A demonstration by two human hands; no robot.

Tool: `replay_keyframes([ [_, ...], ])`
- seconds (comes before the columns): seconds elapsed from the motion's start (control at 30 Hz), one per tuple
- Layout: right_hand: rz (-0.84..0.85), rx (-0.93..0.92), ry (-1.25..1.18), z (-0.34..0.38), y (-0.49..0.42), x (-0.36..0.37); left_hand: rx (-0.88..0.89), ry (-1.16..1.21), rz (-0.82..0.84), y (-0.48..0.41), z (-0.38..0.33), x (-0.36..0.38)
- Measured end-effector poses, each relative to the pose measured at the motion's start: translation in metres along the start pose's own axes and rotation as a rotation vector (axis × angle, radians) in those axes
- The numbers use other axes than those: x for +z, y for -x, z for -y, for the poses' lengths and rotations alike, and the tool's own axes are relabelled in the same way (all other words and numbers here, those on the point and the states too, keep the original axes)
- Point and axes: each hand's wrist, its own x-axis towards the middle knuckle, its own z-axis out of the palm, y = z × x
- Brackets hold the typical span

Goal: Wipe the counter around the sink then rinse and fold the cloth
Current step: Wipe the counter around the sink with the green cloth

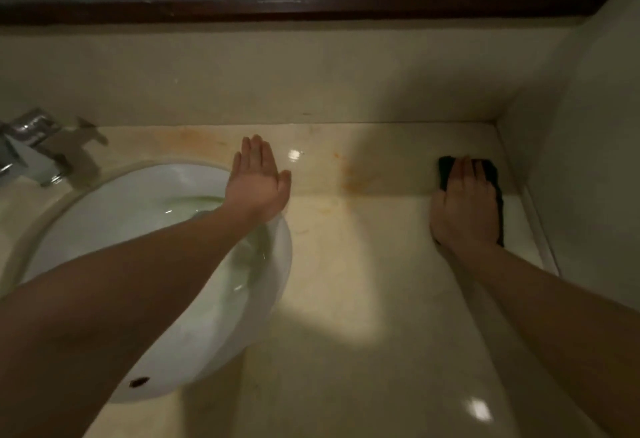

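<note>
A dark cloth lies flat on the beige counter near its far right corner. My right hand presses on it, palm down with fingers together, so only the cloth's top and right edges show. My left hand is flat and holds nothing; it hovers over the right rim of the white oval sink, fingers straight and pointing at the back wall. My left forearm crosses the basin.
A chrome faucet stands at the far left behind the sink. Orange-brown stains mark the counter between my hands. A wall borders the counter on the right, and a dark-framed mirror hangs above the backsplash.
</note>
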Motion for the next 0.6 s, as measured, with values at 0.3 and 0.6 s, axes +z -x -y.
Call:
replay_keyframes([
  [0.3,0.117,-0.44,-0.026,0.095,-0.052,0.014,0.057,-0.007,-0.035,-0.014,0.008,0.014],
  [0.6,0.285,-0.874,0.0,0.12,0.054,0.004,0.135,0.02,-0.043,-0.014,0.018,0.009],
])
